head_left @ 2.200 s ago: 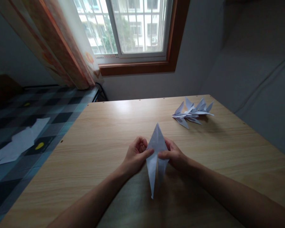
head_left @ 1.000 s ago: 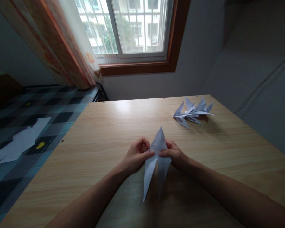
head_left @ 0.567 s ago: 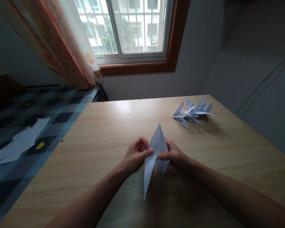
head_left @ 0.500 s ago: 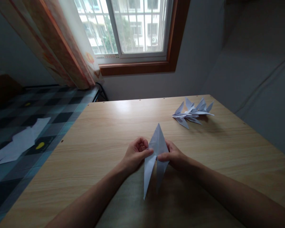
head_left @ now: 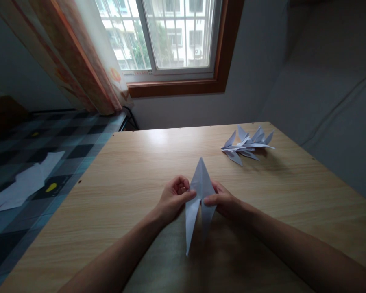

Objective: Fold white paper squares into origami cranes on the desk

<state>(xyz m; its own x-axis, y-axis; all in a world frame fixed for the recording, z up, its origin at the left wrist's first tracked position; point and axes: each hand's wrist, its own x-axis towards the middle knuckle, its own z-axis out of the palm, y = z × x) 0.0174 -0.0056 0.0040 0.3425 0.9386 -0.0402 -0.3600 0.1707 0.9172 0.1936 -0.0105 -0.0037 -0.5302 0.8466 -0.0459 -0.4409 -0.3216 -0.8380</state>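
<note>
A folded white paper shape (head_left: pixel 200 191) stands over the middle of the wooden table (head_left: pixel 125 183), its sharp tip pointing away from me and two narrow flaps hanging toward me. My left hand (head_left: pixel 173 198) pinches its left edge between thumb and curled fingers. On the other side, my right hand (head_left: pixel 224 200) pinches the right edge, thumb on top. Both hands meet at the waist of the shape, just above the tabletop.
A pile of finished folded white paper figures (head_left: pixel 247 145) lies at the far right of the table. To the left is a bed with a checked cover (head_left: pixel 49 142) and loose white sheets (head_left: pixel 24 183). A window (head_left: pixel 167 36) and curtain (head_left: pixel 79 61) are beyond.
The two lower flaps spread apart about a second ago and have drawn closer since. The upper tip has risen slightly and straightened. Both hands stayed in place on the paper.
</note>
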